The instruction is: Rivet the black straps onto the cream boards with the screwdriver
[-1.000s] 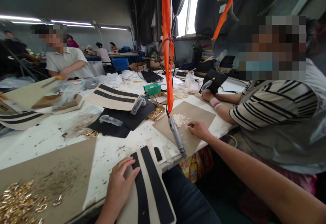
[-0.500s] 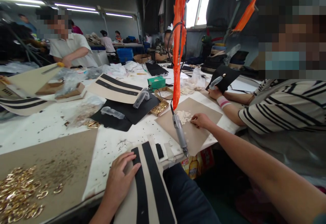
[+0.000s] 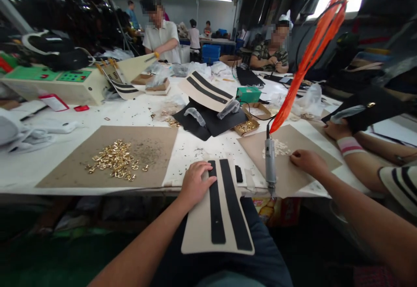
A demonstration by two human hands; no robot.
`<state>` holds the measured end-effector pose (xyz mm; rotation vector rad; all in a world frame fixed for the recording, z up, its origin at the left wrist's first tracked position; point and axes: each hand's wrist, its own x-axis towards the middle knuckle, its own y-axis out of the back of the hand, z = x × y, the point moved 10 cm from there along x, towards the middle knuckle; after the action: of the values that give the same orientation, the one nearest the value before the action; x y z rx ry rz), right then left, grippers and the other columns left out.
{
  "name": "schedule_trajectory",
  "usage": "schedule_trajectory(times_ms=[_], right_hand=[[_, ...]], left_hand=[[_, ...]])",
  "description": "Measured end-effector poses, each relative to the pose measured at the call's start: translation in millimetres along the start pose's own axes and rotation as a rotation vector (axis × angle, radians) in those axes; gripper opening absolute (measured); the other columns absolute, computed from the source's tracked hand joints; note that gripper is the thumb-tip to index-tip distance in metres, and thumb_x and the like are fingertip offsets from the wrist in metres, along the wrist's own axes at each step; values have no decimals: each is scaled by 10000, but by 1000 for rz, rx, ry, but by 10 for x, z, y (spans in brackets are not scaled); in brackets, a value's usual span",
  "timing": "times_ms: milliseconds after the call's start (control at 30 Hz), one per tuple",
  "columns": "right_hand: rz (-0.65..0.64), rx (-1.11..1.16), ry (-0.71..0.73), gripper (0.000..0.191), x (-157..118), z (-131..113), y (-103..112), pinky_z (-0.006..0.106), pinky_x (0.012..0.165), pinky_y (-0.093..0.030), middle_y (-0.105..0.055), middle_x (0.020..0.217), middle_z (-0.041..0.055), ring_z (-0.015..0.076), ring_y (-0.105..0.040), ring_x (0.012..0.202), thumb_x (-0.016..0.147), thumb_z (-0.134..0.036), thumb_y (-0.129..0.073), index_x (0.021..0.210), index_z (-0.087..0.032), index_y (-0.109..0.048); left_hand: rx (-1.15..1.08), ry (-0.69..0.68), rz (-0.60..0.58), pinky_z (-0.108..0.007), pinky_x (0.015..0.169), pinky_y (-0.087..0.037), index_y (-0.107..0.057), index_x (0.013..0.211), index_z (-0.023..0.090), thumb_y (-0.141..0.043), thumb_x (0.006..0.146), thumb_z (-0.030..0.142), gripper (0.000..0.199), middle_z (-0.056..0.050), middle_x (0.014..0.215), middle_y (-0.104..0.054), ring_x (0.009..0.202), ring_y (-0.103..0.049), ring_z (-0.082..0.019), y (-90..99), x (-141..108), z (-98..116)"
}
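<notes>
While your left hand (image 3: 194, 185), spread open, rests on the pale panel (image 3: 197, 232) at the near table (image 3: 120, 113) edge, two dark strips (image 3: 216, 217) lie in place; your right hand (image 3: 306, 161), its grip unclear, nears pale discs (image 3: 280, 148), work remaining unknown.

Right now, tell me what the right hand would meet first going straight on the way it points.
The right hand points at the small pale pieces, so likely those first; the hanging grey tool looks farther along. The hand's height above the brown sheet is unclear.
</notes>
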<state>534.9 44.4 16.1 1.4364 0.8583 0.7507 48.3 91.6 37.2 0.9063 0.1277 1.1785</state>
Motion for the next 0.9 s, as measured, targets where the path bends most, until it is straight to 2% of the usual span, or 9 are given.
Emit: schedule_trajectory(times_ms=[133, 233, 300, 400, 500, 600, 700, 800, 900], right_hand=[[-36, 246, -60, 267, -160, 19, 93, 327, 657, -426, -762, 757, 121, 263, -702, 763, 841, -353, -580, 868, -170, -772], [-4, 514, -115, 316, -470, -130, 331, 306, 610, -446, -705, 613, 90, 222, -665, 619, 847, -427, -588, 798, -150, -732], [11, 629, -38, 354, -741, -460, 508, 287, 584, -448, -689, 603, 63, 197, -638, 581, 838, -494, -617, 800, -158, -721], [-122, 745, 238, 329, -1168, -1332, 592, 260, 581, -457, -686, 653, 22, 165, -624, 587, 848, -491, -635, 857, -176, -731], [-304, 813, 478, 275, -1504, -2253, 483, 243, 568, -455, -686, 708, 13, 147, -619, 603, 872, -428, -623, 849, -175, -726], [-409, 789, 615, 216, -1642, -2918, 279, 233, 558, -431, -664, 672, 0, 134, -591, 593, 882, -345, -604, 845, -172, -728], [-320, 642, 731, 170, -1665, -3250, 169, 241, 608, -409, -664, 679, -4, 138, -590, 645, 876, -252, -586, 798, -188, -722], [-224, 515, 812, 175, -1702, -3340, 140, 255, 684, -410, -696, 772, 11, 151, -610, 726, 898, -229, -571, 798, -202, -711], [-203, 443, 896, 167, -1771, -3358, 153, 265, 740, -417, -726, 869, 24, 167, -635, 796, 924, -238, -570, 887, -222, -732]], left_hand=[[-13, 4, 8, -489, 1052, -491, -706, 1030, 224, -796, 804, 238, 243, -78, 1203, -728, 1175, -633, -274, -4, -8, -17], [-26, -3, 17, -497, 1049, -489, -708, 1025, 230, -795, 800, 231, 241, -72, 1199, -726, 1180, -627, -282, -7, 3, -29], [-26, -8, 17, -499, 1050, -488, -708, 1029, 236, -796, 802, 239, 244, -66, 1197, -727, 1186, -625, -285, -12, 9, -34], [-15, -10, 9, -500, 1051, -488, -706, 1046, 235, -797, 811, 255, 253, -69, 1202, -725, 1186, -626, -283, -18, 7, -34], [-3, -5, 3, -501, 1054, -487, -704, 1061, 227, -799, 816, 262, 265, -78, 1216, -720, 1191, -620, -284, -14, -3, -21], [8, -4, 5, -491, 1061, -483, -707, 1065, 216, -806, 811, 258, 276, -85, 1213, -723, 1199, -615, -286, -8, -18, -3], [8, 1, 12, -475, 1049, -492, -715, 1057, 219, -792, 823, 254, 249, -78, 1196, -730, 1192, -619, -280, -11, -32, -9], [0, 13, 16, -472, 1041, -495, -723, 1047, 227, -771, 830, 238, 223, -72, 1190, -732, 1189, -621, -278, -25, -44, -37], [-10, 27, 14, -479, 1045, -491, -725, 1054, 232, -767, 821, 229, 237, -71, 1197, -730, 1196, -616, -284, -39, -55, -62]])
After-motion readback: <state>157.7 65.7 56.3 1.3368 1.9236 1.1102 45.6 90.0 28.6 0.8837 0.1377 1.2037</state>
